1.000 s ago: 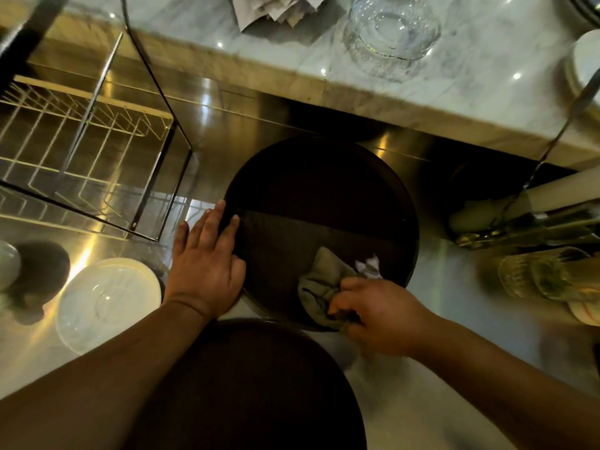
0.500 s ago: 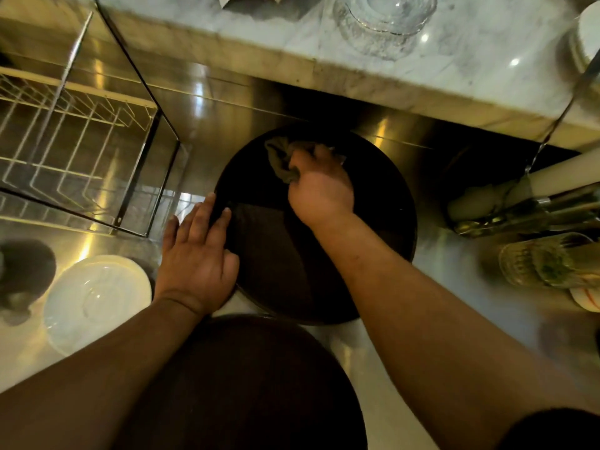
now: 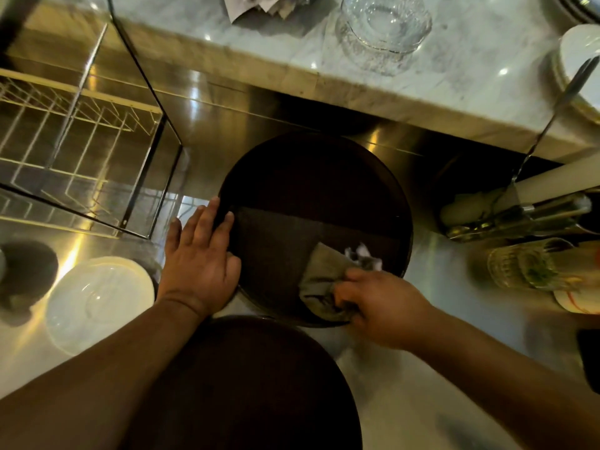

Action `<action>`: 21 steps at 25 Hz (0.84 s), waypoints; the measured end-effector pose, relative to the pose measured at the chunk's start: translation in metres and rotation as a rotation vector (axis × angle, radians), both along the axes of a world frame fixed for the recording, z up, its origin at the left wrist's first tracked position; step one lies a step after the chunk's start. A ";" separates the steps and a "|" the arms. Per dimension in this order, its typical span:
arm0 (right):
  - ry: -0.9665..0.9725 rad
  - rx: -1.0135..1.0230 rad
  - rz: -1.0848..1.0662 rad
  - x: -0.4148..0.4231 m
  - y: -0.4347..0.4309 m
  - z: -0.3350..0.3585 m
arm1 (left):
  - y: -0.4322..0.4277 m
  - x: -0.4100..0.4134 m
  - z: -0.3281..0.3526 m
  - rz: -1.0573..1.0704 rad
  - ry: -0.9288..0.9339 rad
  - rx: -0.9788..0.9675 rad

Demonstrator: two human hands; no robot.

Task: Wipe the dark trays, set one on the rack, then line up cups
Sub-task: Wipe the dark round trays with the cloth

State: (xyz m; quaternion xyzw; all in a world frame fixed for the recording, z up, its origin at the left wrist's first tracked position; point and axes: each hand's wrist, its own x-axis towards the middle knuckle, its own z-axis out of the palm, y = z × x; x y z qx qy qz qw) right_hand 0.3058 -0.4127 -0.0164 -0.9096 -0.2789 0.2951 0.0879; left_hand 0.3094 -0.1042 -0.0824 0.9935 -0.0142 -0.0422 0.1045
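A round dark tray [image 3: 311, 190] lies flat on the steel counter in the middle of the view. My left hand [image 3: 199, 264] rests flat on its left rim, fingers spread. My right hand [image 3: 380, 303] grips a crumpled grey-green cloth [image 3: 319, 277] and presses it onto the near right part of the tray. A second dark round tray [image 3: 246, 384] lies nearer to me, partly under my left forearm. The wire rack [image 3: 74, 151] stands at the left. Glass cups [image 3: 526, 264] lie on their sides at the right.
A white plate [image 3: 97, 303] sits on the counter at the near left. On the raised marble ledge behind are a glass bowl [image 3: 384, 27], folded papers [image 3: 263, 4] and white plates [image 3: 581, 60]. A holder with utensils [image 3: 519, 212] lies at the right.
My right hand has drawn the cloth from the tray's far edge back to its near right part. My left hand stays on the left rim.
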 end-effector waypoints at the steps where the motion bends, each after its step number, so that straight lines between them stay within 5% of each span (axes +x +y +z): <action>1: 0.080 -0.056 -0.022 0.005 -0.005 0.007 | 0.000 0.000 0.000 0.000 0.004 0.002; 5: 0.334 0.073 -0.320 0.066 0.012 0.042 | -0.003 0.000 0.001 0.000 0.022 0.005; 7: 0.037 0.327 -0.458 0.101 0.042 0.048 | -0.001 0.000 0.000 0.005 0.024 0.010; 9: -0.422 0.458 -0.358 0.129 0.081 0.040 | 0.000 0.000 -0.001 -0.002 0.018 0.017; 11: -0.575 0.343 -0.098 0.149 0.118 0.022 | -0.001 0.000 -0.001 -0.005 0.009 0.018; 13: -0.448 0.124 0.073 0.166 0.126 -0.005 | -0.001 0.000 -0.001 0.003 0.008 0.013; 21: -0.471 -0.250 -0.375 0.181 0.008 -0.025 | -0.003 0.001 0.004 0.012 0.031 -0.005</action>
